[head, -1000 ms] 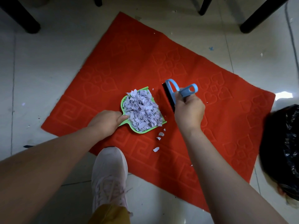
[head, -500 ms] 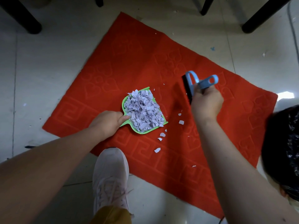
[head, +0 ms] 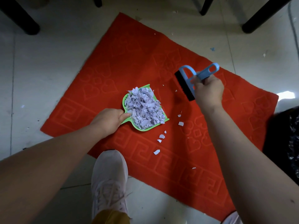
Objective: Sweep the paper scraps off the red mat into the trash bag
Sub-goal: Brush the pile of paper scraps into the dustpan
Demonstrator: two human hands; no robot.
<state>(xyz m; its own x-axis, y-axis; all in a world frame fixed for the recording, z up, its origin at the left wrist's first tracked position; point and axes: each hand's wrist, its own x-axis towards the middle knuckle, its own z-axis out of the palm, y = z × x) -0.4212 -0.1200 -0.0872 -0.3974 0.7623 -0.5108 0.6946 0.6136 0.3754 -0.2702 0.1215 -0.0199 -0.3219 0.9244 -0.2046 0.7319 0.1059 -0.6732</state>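
A: Is the red mat [head: 145, 62] all in view?
B: Nearly. The black trash bag [head: 284, 136] at right is cut off and covers one corner.
A: The green dustpan [head: 144, 109]?
B: On the mat, heaped with scraps [head: 144, 105], mouth toward the brush [head: 186, 84]; left hand [head: 108, 120] grips its hidden handle. Right hand [head: 207, 92] grips the brush, bristle strip running diagonally. Loose bits [head: 161, 136] lie between.
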